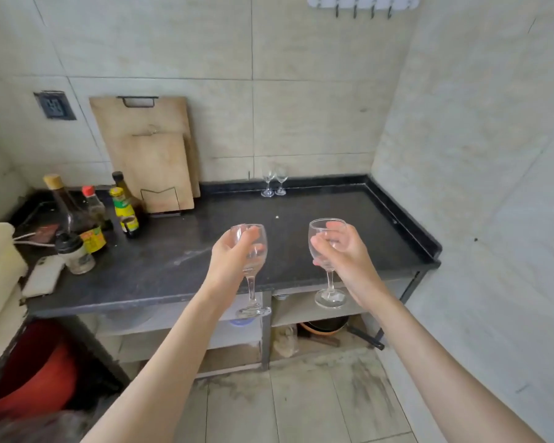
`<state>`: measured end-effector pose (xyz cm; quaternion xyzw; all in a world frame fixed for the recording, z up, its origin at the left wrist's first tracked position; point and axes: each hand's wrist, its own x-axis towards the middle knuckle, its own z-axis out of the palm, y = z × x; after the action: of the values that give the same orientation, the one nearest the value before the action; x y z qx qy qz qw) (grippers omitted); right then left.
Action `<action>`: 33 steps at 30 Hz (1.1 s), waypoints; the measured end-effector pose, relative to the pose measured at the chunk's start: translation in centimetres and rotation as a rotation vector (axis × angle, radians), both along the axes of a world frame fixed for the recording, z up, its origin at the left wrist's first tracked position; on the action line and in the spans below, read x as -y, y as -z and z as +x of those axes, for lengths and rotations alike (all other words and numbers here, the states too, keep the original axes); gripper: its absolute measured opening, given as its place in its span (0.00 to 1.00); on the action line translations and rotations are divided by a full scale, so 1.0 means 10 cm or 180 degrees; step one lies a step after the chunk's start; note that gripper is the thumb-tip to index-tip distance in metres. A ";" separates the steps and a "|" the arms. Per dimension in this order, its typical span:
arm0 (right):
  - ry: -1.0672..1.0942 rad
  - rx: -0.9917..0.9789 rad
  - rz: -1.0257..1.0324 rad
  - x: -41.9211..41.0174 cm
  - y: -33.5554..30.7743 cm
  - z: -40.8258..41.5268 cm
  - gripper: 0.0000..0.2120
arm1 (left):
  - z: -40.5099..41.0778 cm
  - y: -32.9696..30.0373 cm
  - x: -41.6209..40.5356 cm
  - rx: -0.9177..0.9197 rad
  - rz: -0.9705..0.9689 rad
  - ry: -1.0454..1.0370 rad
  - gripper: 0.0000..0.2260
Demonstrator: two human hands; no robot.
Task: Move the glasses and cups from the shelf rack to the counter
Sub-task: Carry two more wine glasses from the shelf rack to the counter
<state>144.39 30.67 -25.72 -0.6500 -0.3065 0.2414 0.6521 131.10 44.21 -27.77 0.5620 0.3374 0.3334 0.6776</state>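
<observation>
Black stone counter (179, 251) spans scene. Left hand (234, 257) grips bowl of clear stemmed wine glass (253, 270); right hand (343, 251) grips matching second glass (328, 266). Both upright, stems vertical, feet hanging past near counter edge. Two small clear stemmed glasses (274, 183) stand far, by wall.

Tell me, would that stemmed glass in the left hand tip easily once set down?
Probably somewhat: the clear stemmed wine glass gripped by the left hand carries a wide bowl on a thin stem. Its round foot should steady it on the black stone counter. Thin glass likely breaks if knocked.

Sauce bottles (93, 215) stand beside two leaning cutting boards (151, 155).
</observation>
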 end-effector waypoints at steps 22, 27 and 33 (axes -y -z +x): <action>-0.0575 -0.0187 -0.0559 -1.89 0.55 3.68 0.14 | 3.37 0.68 -1.70 -0.0415 -0.0412 -0.0186 0.15; -0.0525 -0.0222 -0.0678 -2.36 0.73 4.15 0.15 | 3.82 0.84 -2.20 -0.0646 -0.0183 -0.0351 0.17; -0.0391 0.0186 -0.1119 -3.02 1.01 4.65 0.27 | 4.37 1.03 -2.85 -0.0969 0.0057 -0.0167 0.22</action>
<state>190.93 60.82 -35.83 -0.7407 -0.3175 0.3117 0.5034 174.81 72.68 -38.02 0.6031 0.4477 0.2649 0.6047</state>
